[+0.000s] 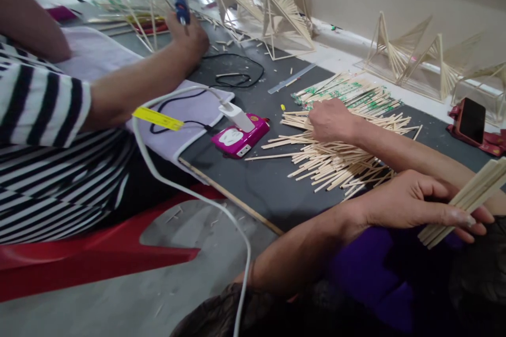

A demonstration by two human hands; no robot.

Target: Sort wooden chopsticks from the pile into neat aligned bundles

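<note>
My left hand is closed around a small bundle of wooden sticks, pale and thin like chopsticks, at the right. The bundle slants upward to the frame's edge. Past it, my right forearm stretches over the table. My right hand rests with curled fingers on a loose pile of wooden sticks. Its fingertips are turned away, so what they pinch is hidden. Just behind the pile lie more sticks in clear, green-printed wrappers.
A co-worker's hand holds a blue tool at the left. Stick frames stand along the wall. A pink power strip with a white charger and cable lies near the table's front edge. A phone stands at the right.
</note>
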